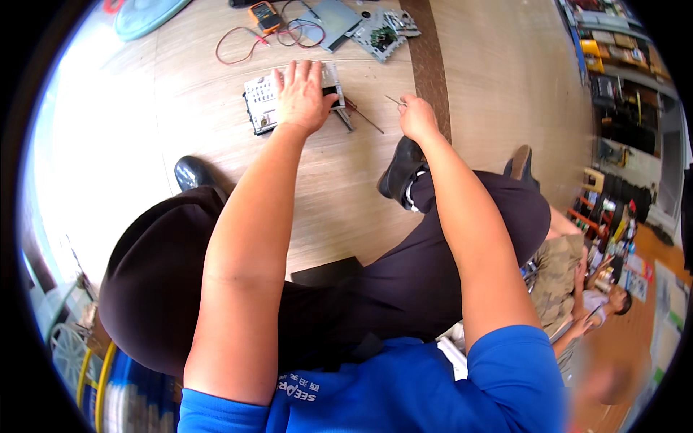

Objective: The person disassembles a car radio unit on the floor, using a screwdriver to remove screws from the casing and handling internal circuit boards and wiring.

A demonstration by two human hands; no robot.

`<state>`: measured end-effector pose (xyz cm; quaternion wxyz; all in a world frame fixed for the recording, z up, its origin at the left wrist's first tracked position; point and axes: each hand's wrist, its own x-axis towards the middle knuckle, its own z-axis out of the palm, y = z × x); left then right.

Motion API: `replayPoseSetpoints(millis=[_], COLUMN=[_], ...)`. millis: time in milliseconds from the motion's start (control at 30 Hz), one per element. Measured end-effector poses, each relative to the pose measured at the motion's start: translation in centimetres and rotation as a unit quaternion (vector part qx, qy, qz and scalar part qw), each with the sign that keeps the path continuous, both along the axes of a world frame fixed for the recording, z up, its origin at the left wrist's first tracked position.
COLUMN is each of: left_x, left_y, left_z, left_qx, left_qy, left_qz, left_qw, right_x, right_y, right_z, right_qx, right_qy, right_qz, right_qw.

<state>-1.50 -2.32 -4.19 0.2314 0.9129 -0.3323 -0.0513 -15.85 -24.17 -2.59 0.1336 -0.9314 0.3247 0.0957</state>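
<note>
My left hand (301, 101) lies with fingers stretched out across a silvery metal box-shaped device (260, 99) with rows of slots, on the floor in front of me. It rests on the casing and does not grip it. Farther right, my right hand (417, 117) is closed on a thin metal tool (391, 99); only its slim end shows, pointing left toward the device, apart from it. Its kind cannot be made out. A screwdriver (367, 118) with a dark red handle lies beside the device's right side, between both hands.
Beyond the device are an orange multimeter (266, 16) with red and black leads (238, 59), a grey metal panel (336, 22), and a circuit board on a metal plate (381, 37). My shoe (401, 170) is near my right hand. Loaded shelves (624, 72) and other people (567, 281) are at right.
</note>
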Motion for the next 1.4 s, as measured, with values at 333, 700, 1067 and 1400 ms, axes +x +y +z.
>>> replayPoseSetpoints(millis=[333,700,1067,1400], left_x=[-0.5,-0.8,-0.6,-0.6], left_y=[2.0,1.4,1.6,1.6], left_z=[0.1,-0.3,-0.2,-0.2], left_qx=[0.066,0.087,0.063,0.067], left_qy=[-0.102,-0.112,-0.103,-0.098], left_qz=[-0.014,-0.009,-0.004,-0.002], left_qw=[0.992,0.99,0.993,0.993], right_x=[-2.6,3.9,7.8,8.2], right_y=[1.2,4.6,4.5,5.6], right_z=[-10.7,-15.3,-16.2,-14.9], right_qx=[0.191,0.179,0.164,0.034], right_qy=[0.057,-0.125,-0.021,0.061], right_qz=[-0.164,-0.056,-0.027,0.104], right_qw=[0.966,0.974,0.986,0.992])
